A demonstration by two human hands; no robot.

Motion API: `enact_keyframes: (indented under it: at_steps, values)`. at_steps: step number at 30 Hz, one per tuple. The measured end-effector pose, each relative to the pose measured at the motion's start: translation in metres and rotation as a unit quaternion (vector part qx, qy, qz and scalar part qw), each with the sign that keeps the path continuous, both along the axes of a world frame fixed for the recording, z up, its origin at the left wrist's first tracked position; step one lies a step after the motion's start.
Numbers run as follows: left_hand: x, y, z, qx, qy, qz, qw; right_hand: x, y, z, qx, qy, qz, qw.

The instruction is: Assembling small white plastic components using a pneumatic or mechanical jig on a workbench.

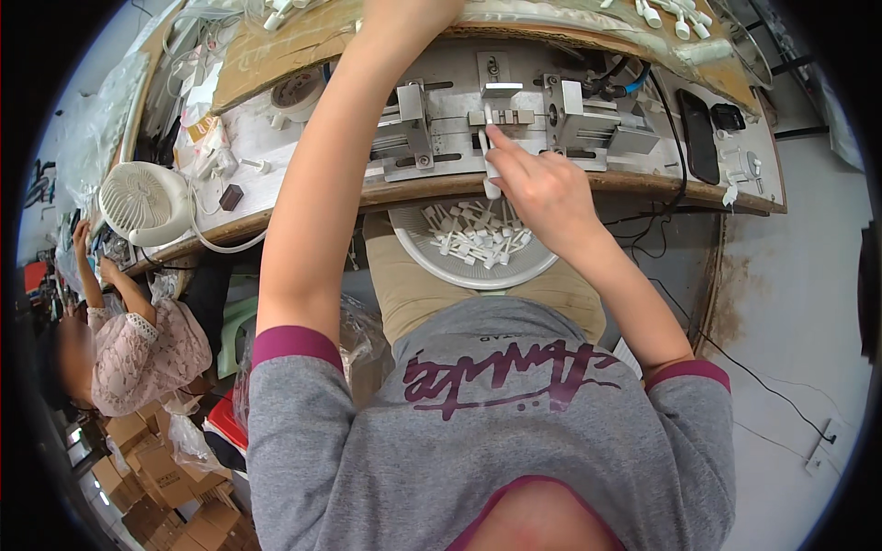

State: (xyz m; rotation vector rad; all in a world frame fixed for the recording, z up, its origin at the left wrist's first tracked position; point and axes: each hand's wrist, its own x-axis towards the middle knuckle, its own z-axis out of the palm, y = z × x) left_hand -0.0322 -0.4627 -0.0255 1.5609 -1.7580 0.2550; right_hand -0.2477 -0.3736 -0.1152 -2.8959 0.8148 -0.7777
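My right hand is closed, thumb and fingers pinching a slim white plastic piece with a thicker lower end. The upper end of this piece lies at a small slotted metal block in the middle of the bench fixture. Metal clamp units flank the block, a left one and a right one. My left arm stretches far forward, and my left hand is cut off by the upper edge, its fingers out of sight. Below my right hand, a white basket on my lap holds many small white plastic parts.
A cardboard shelf with more white parts runs above the bench. Left on the bench are a white fan and a tape roll; right, a black phone and cables. Another person sits at far left near cardboard boxes.
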Motion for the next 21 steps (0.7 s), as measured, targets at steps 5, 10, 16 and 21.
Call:
enact_keyframes:
  at_steps: [5,10,16,21]
  values:
    - [-0.003,-0.024,0.004,0.046,-0.04,0.012,0.998,0.013,-0.015,0.005,-0.014,0.047,-0.001,0.999]
    - [-0.002,0.003,0.015,0.169,0.155,-0.04,0.973,0.013,-0.013,0.006,-0.002,0.068,-0.013,0.998]
    - [0.003,0.07,0.002,0.098,0.368,-0.161,0.911,0.008,-0.042,0.052,0.244,-0.034,0.014,0.969]
    - [-0.033,0.13,-0.03,0.098,0.152,-0.117,0.977,0.012,-0.14,0.102,0.001,-0.184,-0.076,0.98]
